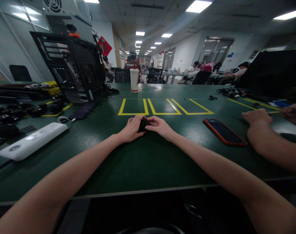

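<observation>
Both my hands meet over the middle of the green table (128, 162), just in front of the yellow tape outlines. Between them is a small black block-like object (142, 124), its kind too dark and covered to make out. My left hand (132, 129) wraps round it from the left, fingers closed over its top and side. From the right, my right hand (160, 126) pinches at its edge with thumb and forefinger. Fingers hide much of the object.
A white power strip (34, 139) and an open black computer case (77, 68) stand left. A white cup (134, 79) is behind the tape outlines (133, 113). Right lie an orange-edged phone (224, 131) and another person's hands (257, 116). Cables and black parts lie at both sides.
</observation>
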The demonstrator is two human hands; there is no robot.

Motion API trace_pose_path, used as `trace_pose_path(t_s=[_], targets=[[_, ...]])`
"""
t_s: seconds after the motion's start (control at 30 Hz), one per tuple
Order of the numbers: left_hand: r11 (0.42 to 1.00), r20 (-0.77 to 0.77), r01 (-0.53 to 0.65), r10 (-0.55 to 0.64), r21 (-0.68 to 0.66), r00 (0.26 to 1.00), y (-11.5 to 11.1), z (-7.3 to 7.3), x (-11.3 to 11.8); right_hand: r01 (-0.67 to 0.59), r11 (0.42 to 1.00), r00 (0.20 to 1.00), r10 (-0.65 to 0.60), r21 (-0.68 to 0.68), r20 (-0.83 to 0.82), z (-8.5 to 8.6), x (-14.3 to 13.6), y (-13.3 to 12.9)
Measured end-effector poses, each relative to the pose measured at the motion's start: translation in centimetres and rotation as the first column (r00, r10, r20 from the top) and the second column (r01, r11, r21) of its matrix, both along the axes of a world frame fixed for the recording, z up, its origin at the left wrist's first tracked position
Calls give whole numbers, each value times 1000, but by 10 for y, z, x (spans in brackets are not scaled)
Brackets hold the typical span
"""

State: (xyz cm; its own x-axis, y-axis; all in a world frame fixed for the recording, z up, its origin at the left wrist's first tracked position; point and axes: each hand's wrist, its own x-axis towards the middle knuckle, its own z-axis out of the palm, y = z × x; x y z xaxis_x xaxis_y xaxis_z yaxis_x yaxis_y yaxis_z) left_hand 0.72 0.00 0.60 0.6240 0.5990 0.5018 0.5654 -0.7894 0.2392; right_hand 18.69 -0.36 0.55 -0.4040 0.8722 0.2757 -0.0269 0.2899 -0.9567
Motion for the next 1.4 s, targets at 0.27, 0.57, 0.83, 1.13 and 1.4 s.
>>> trace_pose_path(t_s=[0.27, 0.57, 0.83, 1.13, 1.4], targets=[[1000, 0, -5, 5, 10, 1000, 1, -1, 1, 24, 998, 1000, -25, 63, 16, -1, 0, 2], [1000, 0, 0, 0, 3, 1000, 2, -2, 0, -7, 1000, 1000, 7, 21, -18, -3, -1, 1], [1000, 0, 4, -4, 5, 1000, 2, -1, 0, 42, 995, 999, -44, 92, 19, -3, -1, 1], [1000, 3, 7, -7, 8, 1000, 1, -1, 0, 31, 999, 999, -31, 5, -8, -2, -1, 2], [1000, -4, 0, 0, 6, 1000, 2, -1, 0, 14, 997, 1000, -14, 75, 5, -2, 1, -1]])
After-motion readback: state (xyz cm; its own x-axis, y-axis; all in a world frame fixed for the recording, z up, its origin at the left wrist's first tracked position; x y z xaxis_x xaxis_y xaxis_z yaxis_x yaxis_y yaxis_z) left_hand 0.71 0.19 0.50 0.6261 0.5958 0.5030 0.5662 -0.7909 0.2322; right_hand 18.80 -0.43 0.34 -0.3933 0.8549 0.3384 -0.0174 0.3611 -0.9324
